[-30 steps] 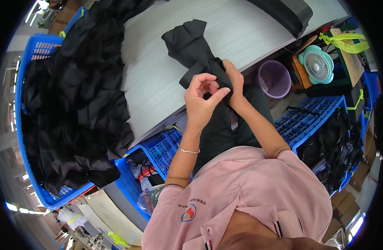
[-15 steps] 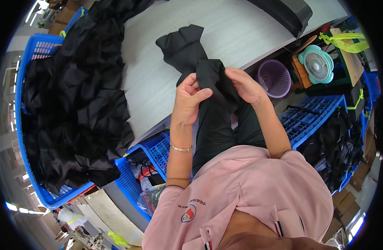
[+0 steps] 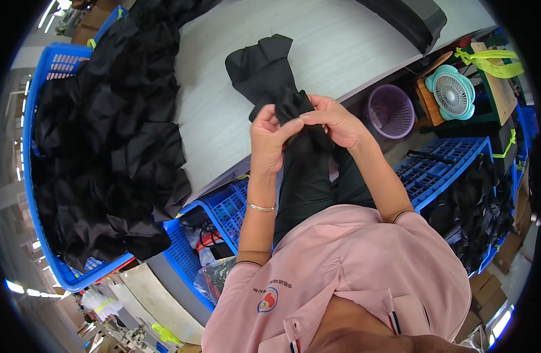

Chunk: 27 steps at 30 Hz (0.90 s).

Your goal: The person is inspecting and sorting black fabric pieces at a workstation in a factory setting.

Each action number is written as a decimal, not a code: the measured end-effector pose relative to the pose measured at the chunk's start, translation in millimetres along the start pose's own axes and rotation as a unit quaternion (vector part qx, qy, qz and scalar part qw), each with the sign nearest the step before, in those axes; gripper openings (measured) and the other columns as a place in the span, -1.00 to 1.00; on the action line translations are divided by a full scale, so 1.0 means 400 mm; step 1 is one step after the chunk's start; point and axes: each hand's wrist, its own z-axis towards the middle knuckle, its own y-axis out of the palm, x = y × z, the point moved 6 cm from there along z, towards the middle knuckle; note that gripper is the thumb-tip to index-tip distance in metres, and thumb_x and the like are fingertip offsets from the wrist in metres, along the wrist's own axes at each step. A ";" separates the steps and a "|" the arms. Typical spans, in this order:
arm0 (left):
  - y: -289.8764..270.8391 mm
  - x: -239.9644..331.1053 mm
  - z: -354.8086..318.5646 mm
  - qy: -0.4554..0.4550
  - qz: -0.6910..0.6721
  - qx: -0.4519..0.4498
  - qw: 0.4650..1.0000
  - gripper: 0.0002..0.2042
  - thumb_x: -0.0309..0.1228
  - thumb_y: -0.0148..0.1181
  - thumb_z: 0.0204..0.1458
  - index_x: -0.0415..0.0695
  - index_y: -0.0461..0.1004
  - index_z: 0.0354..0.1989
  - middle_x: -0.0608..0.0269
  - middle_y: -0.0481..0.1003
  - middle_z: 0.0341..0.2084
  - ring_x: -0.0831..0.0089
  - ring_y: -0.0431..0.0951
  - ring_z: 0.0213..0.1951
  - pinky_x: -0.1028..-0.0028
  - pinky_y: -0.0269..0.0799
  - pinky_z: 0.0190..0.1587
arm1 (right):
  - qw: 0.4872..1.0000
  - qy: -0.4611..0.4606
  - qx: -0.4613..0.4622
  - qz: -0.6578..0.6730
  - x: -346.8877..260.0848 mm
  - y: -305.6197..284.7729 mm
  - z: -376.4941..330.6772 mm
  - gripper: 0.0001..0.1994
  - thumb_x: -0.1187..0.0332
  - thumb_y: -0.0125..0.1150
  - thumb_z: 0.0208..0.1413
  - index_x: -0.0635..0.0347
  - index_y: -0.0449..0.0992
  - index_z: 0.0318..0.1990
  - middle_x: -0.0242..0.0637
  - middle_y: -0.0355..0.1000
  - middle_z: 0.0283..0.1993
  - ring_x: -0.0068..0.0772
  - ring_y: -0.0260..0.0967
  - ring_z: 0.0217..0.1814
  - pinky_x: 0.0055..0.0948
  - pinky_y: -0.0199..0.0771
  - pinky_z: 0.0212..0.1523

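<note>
A piece of black fabric (image 3: 261,69) lies partly on the pale table, its nearer end gathered up at the edge above my lap. My left hand (image 3: 269,138) pinches that end between thumb and fingers. Close against it, my right hand (image 3: 334,122) grips the same cloth, the two thumbs nearly meeting. The fabric is bunched and folded between the hands; parts of my fingertips are hidden behind it. Left of the table, a large heap of black fabric pieces (image 3: 105,141) fills a blue plastic basket (image 3: 29,176) and spills onto the tabletop.
Beyond my right hand stand a purple perforated bin (image 3: 390,112) and a teal fan (image 3: 453,90). A blue crate (image 3: 444,162) with black cloth is at right. Under the table, another blue basket (image 3: 185,259) holds bagged items. A dark machine part (image 3: 408,23) rests on the table (image 3: 211,106).
My right hand has moved left, its thumb now beside my left thumb. The raised fold of fabric between the hands has been gathered in and bunched.
</note>
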 end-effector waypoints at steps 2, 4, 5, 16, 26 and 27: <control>-0.032 0.065 -0.008 0.191 0.208 0.185 0.941 -0.68 -0.70 0.34 -0.06 -0.20 0.45 -0.13 0.39 0.54 -0.40 0.70 0.50 -0.40 0.68 0.39 -0.37 | 0.972 -0.143 0.137 -0.130 -0.026 -0.042 -0.002 -0.83 0.51 0.27 -0.02 0.13 0.46 -0.25 -0.54 0.39 -0.48 -0.62 0.32 -0.48 -0.51 0.29 -0.46; -0.061 0.122 -0.032 0.268 0.392 0.242 0.846 -0.70 -0.75 0.26 -0.05 -0.20 0.44 -0.14 0.49 0.40 -0.47 0.74 0.39 -0.47 0.68 0.30 -0.43 | 0.766 -0.233 0.340 -0.494 -0.132 -0.051 -0.054 -0.79 0.56 0.22 -0.11 0.13 0.42 -0.28 -0.42 0.35 -0.53 -0.46 0.29 -0.56 -0.44 0.26 -0.50; -0.076 0.126 -0.040 0.290 0.353 0.266 0.849 -0.69 -0.75 0.25 -0.05 -0.20 0.43 -0.13 0.49 0.36 -0.47 0.75 0.35 -0.50 0.68 0.28 -0.45 | 0.735 -0.292 0.361 -0.494 -0.130 -0.043 -0.057 -0.71 0.56 0.22 -0.14 0.16 0.41 -0.18 -0.29 0.32 -0.52 -0.32 0.28 -0.60 -0.38 0.29 -0.51; -0.131 0.101 -0.063 0.310 0.348 0.354 0.811 -0.56 -0.80 0.11 -0.08 -0.21 0.44 0.02 0.29 0.45 -0.16 0.73 0.32 -0.49 0.63 0.32 -0.41 | 0.767 -0.281 0.297 -0.494 -0.080 -0.020 -0.093 -0.44 0.59 0.25 0.02 0.19 0.30 0.23 -0.05 0.38 -0.30 -0.16 0.42 -0.41 -0.30 0.44 -0.29; -0.046 0.155 -0.063 0.298 0.364 0.277 0.838 -0.57 -0.67 0.24 0.02 -0.25 0.37 0.11 0.21 0.45 -0.01 0.69 0.41 -0.44 0.66 0.34 -0.44 | 0.480 -0.469 0.292 -0.681 -0.478 -0.152 -0.126 -0.40 0.27 0.47 -0.04 0.14 0.39 0.19 -0.13 0.36 0.09 -0.13 0.40 0.05 -0.23 0.46 0.01; -0.052 0.150 -0.074 0.300 0.358 0.280 0.839 -0.56 -0.65 0.25 0.04 -0.26 0.35 0.12 0.20 0.43 0.03 0.68 0.42 -0.41 0.66 0.35 -0.45 | 0.409 -0.464 0.345 -0.706 -0.541 -0.188 -0.134 -0.39 0.24 0.46 -0.04 0.13 0.40 0.19 -0.13 0.37 0.11 -0.08 0.39 0.08 -0.20 0.45 0.04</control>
